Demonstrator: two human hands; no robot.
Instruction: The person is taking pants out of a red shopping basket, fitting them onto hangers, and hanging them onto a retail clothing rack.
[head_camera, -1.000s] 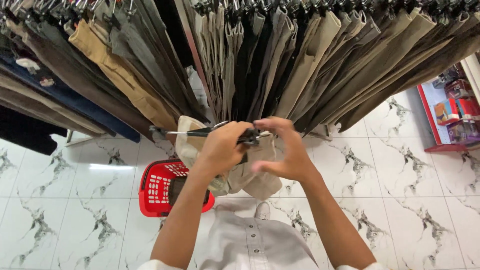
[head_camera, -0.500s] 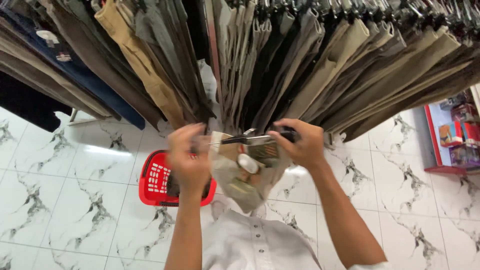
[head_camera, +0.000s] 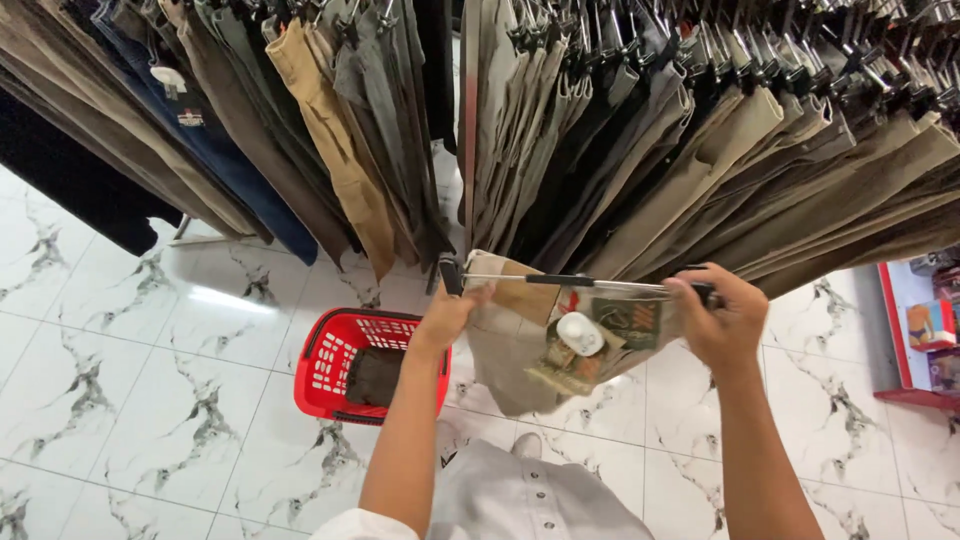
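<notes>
A pair of beige trousers (head_camera: 505, 345) hangs folded from a metal clip hanger (head_camera: 575, 282) that I hold level in front of me. My left hand (head_camera: 447, 312) grips the hanger's left clip end. At the other end, my right hand (head_camera: 718, 315) closes on the right clip. Paper tags and a white round security tag (head_camera: 580, 333) dangle at the waistband. The hanger sits just below the crowded rack of hanging trousers (head_camera: 640, 140).
A red plastic shopping basket (head_camera: 335, 352) with dark cloth inside stands on the white marble-pattern tile floor (head_camera: 150, 400) to my left. Dark and tan trousers (head_camera: 250, 130) hang on the left rack. A red shelf (head_camera: 915, 340) with boxes is at the right edge.
My hands have spread apart along the hanger, from bunched together at the middle to its two ends, and the trousers now hang opened out wider, lower and to the right.
</notes>
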